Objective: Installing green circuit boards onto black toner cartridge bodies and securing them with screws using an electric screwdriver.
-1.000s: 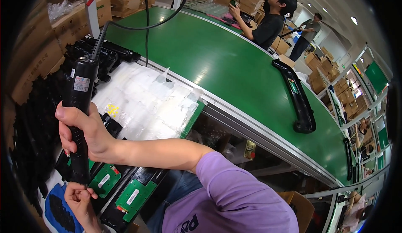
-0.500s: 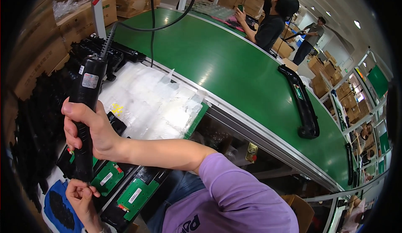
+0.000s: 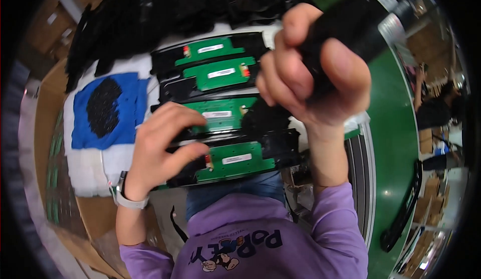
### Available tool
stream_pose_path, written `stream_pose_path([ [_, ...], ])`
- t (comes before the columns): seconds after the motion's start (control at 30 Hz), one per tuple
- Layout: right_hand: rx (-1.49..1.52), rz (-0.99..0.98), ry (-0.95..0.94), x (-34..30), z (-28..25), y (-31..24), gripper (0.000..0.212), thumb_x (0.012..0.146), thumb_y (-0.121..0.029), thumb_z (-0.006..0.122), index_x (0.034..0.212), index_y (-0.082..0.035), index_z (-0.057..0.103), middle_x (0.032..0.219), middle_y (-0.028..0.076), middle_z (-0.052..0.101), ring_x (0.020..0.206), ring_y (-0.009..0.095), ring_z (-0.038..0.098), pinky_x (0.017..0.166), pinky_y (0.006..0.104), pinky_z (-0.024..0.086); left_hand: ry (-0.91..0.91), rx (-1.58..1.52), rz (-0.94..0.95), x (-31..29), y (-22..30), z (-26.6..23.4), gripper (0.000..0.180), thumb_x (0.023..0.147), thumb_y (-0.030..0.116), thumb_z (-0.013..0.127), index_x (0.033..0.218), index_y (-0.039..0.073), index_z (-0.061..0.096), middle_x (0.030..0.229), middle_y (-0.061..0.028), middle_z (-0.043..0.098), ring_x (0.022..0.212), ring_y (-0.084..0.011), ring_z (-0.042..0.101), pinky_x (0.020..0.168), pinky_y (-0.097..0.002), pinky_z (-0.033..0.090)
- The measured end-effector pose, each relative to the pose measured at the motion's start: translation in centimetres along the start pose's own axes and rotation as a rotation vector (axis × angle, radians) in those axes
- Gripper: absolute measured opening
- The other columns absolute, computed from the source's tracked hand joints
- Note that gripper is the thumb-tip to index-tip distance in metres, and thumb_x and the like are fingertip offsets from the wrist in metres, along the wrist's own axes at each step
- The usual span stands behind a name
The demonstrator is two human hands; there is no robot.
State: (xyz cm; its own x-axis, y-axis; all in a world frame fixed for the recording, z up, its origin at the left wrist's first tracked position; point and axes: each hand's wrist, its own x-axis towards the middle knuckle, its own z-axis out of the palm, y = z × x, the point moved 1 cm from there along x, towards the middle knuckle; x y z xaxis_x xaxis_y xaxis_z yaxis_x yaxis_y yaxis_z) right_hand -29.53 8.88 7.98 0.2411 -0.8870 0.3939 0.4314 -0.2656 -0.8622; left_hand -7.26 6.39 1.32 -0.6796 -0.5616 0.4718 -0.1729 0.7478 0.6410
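My right hand [image 3: 320, 73] is wrapped round a black electric screwdriver [image 3: 355, 23], raised close to the camera and blurred; its tip is hidden. Thumb and fingers apart, my left hand [image 3: 158, 146] hovers at the left ends of the two nearest black plastic housings, and I see nothing in it. A green circuit board [image 3: 235, 159] lies in the nearest housing, beside my left thumb. Just beyond is another green board [image 3: 225, 124], partly behind my left fingers. Two more boards, a third [image 3: 220, 74] and a fourth [image 3: 213, 48], lie in housings farther back.
Left of the housings, a blue cloth [image 3: 80, 123] bears a heap of small black screws [image 3: 104, 106]. Many black plastic parts [image 3: 190, 8] are piled at the back. A green conveyor belt [image 3: 393, 178] runs along the right, with a long black housing [image 3: 403, 214] on it.
The view has swung round toward the boards. My hands, formerly together at the screwdriver's tip, are now apart: the screwdriver is lifted to the right, and my left hand has opened over the housings.
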Motion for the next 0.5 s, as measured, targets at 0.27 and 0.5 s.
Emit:
stream_pose_path([
  [0.27, -0.049, 0.048, -0.085, -1.1, 0.5, 2.3, 0.041, 0.078, -0.032, 0.066, 0.100, -0.003, 0.045, 0.056, 0.000, 0.046, 0.040, 0.011, 0.043, 0.041, 0.0254, 0.035, -0.217, 0.249, 0.077, -4.2, 2.0, 2.9, 0.045, 0.067, 0.033, 0.071, 0.097, 0.001, 0.060, 0.104, -0.0103, 0.059, 0.101, -0.0273, 0.055, 0.083, -0.0374, 0.044],
  [0.5, 0.042, 0.123, 0.015, -1.4, 2.3, 3.1, 0.042, 0.070, -0.020, 0.074, 0.095, 0.000, 0.046, 0.055, 0.002, 0.046, 0.044, 0.011, 0.044, 0.042, 0.0246, 0.036, -0.220, 0.287, 0.093, -4.5, 1.8, 3.4, 0.043, 0.069, 0.032, 0.069, 0.097, 0.000, 0.060, 0.106, -0.0098, 0.058, 0.103, -0.0253, 0.053, 0.083, -0.0363, 0.043],
])
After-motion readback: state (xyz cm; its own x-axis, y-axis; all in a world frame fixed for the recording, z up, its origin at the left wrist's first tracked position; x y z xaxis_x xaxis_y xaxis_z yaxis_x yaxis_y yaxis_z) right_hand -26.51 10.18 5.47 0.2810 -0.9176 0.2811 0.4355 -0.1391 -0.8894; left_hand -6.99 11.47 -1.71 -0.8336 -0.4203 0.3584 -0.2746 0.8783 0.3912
